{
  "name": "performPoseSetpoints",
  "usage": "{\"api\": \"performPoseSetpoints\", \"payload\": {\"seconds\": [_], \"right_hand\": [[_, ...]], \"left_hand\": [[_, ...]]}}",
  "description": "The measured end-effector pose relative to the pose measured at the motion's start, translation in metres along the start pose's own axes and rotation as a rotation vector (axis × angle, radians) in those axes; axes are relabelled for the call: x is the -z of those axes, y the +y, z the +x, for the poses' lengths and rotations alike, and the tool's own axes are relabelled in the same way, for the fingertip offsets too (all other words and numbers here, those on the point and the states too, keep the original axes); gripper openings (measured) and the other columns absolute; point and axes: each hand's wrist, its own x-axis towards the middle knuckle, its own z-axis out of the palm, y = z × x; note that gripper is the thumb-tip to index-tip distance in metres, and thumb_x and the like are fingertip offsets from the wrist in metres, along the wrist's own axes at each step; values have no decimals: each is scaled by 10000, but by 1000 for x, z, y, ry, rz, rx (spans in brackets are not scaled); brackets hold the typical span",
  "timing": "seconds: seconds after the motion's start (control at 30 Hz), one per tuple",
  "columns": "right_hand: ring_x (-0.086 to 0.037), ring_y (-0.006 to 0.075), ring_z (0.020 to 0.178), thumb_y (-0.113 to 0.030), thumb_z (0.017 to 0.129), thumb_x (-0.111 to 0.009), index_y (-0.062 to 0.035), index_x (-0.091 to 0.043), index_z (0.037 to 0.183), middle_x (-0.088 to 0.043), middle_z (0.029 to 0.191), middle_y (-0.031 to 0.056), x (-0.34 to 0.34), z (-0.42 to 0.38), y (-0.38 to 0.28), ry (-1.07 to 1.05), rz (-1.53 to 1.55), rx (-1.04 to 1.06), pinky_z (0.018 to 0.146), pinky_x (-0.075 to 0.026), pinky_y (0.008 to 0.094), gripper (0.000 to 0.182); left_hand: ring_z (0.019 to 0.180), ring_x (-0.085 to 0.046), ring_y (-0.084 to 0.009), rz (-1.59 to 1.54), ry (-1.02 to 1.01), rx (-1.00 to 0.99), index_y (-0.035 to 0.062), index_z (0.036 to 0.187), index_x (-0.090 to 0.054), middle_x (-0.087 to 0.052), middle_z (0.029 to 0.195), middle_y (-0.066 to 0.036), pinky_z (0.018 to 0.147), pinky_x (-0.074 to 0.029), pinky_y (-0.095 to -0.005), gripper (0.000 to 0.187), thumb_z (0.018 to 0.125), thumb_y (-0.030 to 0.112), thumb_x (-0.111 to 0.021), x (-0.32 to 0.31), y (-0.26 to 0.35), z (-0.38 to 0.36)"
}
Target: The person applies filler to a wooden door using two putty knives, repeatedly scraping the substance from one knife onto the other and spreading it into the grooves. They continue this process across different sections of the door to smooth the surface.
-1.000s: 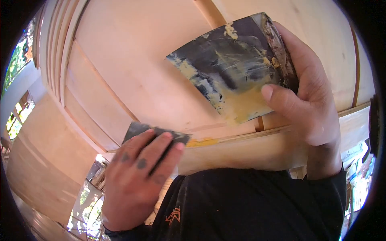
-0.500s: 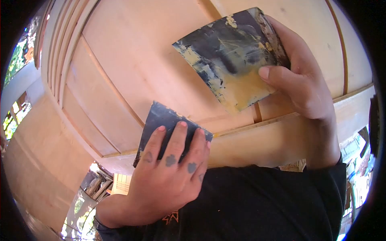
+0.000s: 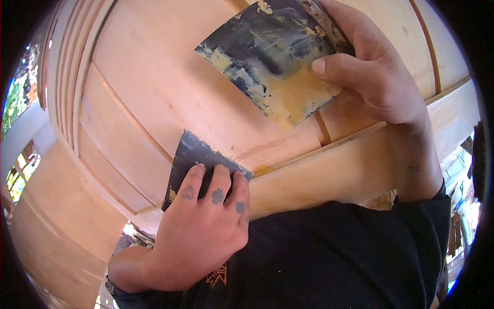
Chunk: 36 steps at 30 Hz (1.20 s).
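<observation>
My right hand [image 3: 368, 72] grips a dark, flexible square sheet [image 3: 278, 62] smeared with yellowish paste, its thumb on the near face and its fingers mostly hidden behind. Lower on the left, my left hand [image 3: 206, 226] holds a smaller dark spreader [image 3: 198, 149], fingers lying across its face and thumb hidden. Bits of paste cling to the spreader's upper edge. This edge is close to a yellowish paste patch [image 3: 263, 170] by the ledge of a pale wooden panel; whether they touch is unclear.
Behind both hands is the pale wooden surface [image 3: 139, 62] with raised strips and curved mouldings [image 3: 67, 77]. A long ledge [image 3: 329, 147] crosses below the right-hand sheet. A curved wooden panel [image 3: 56, 221] stands at lower left. My dark shirt [image 3: 329, 252] fills the bottom.
Both hands and their tools appear shifted left, the right-hand sheet also higher. The view of the panel has shifted too. A yellowish patch now shows beside the left spreader's right corner.
</observation>
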Motion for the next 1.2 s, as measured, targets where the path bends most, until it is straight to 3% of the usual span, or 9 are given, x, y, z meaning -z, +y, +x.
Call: {"api": "performPoseSetpoints", "payload": {"seconds": [0.17, 0.37, 0.47, 0.57, 0.7, 1.2], "right_hand": [[-534, 153, 1027, 66, 708, -494, 86, -364, 1265, -560, 1145, 148, -4, 5, -8, 113, 91, -98, 946, -399, 265, 572], [-547, 198, 1048, 26, 701, -514, 97, -347, 1278, -560, 1165, 184, -3, 6, 2, 108, 181, 14, 978, -380, 277, 605], [-541, 205, 1066, 2, 699, -526, 91, -334, 1295, -546, 1182, 185, -2, 3, 8, 214, 47, 7, 984, -376, 285, 633], [-535, 212, 1083, -22, 697, -537, 85, -321, 1312, -532, 1200, 185, 2, -3, 15, 317, -134, -18, 989, -373, 293, 661], [-527, 221, 1106, -54, 695, -553, 77, -303, 1336, -513, 1222, 185, 24, -26, 16, 387, -256, -46, 997, -368, 304, 700], [-528, 234, 1122, -97, 681, -580, 69, -281, 1360, -502, 1237, 192, 29, -22, 27, 405, -375, -76, 1001, -377, 320, 760]], "left_hand": [[977, -509, -291, -36, -36, -34, -30, 867, -682, -606, 995, -140, 900, -396, -460, 277, 723, 180, -573, -1, -10, -6], [985, -508, -285, -37, -103, -40, -44, 906, -671, -607, 1005, -148, 901, -402, -466, 319, 737, 201, -558, -8, -16, -23], [975, -511, -273, -100, -122, 28, -24, 906, -660, -593, 1039, -116, 888, -413, -485, 208, 769, 123, -605, -12, -17, -33], [979, -515, -281, -93, -61, 7, -48, 954, -658, -600, 996, -143, 908, -398, -469, 327, 745, 176, -545, -24, -22, -45], [989, -515, -276, -107, -120, 18, -38, 969, -651, -589, 1027, -128, 915, -391, -470, 302, 757, 154, -555, -12, -10, -36], [1016, -514, -268, -72, -165, 86, 24, 968, -656, -590, 1048, -80, 936, -380, -479, 246, 762, 138, -586, -26, -18, -53]]}}
